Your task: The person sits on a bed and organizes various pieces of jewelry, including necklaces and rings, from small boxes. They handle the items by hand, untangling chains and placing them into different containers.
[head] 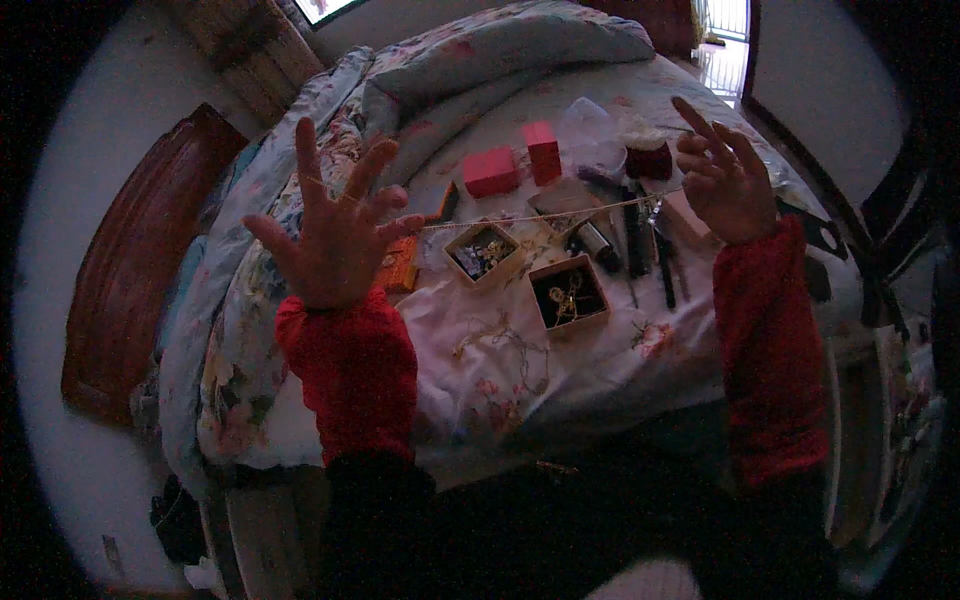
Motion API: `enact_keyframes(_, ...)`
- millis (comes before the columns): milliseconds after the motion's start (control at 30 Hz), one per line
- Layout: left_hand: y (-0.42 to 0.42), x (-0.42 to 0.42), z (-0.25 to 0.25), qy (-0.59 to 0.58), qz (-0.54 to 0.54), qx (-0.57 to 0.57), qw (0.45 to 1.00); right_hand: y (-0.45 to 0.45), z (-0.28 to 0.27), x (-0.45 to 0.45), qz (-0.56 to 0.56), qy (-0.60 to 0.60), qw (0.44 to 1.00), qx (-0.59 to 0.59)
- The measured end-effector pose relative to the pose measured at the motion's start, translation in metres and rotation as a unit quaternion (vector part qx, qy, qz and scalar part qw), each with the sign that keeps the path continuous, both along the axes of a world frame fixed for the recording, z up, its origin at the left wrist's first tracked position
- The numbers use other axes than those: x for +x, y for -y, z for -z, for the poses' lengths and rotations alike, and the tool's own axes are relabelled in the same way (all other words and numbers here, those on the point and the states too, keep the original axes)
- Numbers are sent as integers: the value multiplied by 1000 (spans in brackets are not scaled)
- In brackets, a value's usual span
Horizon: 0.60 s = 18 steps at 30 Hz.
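Note:
A thin gold-coloured chain (540, 217) is stretched across the bed between my two hands. My left hand (337, 232) has its fingers spread, and the chain seems to pass around them. With the index finger extended and the others curled, my right hand (727, 172) holds the chain's other end. Below the chain stand a small open box of mixed jewellery (481, 253) and an open box with a dark inside (568, 294) holding gold-coloured pieces. Nearer me, tangled thin chains (517, 349) lie on the floral sheet (442, 375).
Two pink boxes (491, 172) (543, 153) stand farther back, beside a clear plastic bag (589, 124). A dark red box (649, 160) is near my right hand. An orange box (400, 266) lies by my left hand. Dark slim tools (636, 229) and a cylinder (596, 244) lie centre-right.

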<state>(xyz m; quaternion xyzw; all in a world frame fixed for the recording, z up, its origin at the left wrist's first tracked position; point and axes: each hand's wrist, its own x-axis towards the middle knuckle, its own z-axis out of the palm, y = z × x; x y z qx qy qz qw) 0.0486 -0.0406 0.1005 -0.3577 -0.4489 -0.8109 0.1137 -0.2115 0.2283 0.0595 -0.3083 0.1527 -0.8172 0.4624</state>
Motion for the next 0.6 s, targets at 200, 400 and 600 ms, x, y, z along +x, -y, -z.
enact_keyframes(200,-17,0,-17,-8,-16,-5,1000,2,6,-10,83,54,995,23)
enact_keyframes(400,-33,2,-34,-19,-27,-31,999,13,15,-26,-45,59,996,-39)
enact_keyframes(600,-25,-15,-39,-78,90,-80,990,22,23,-26,-14,76,997,-12)
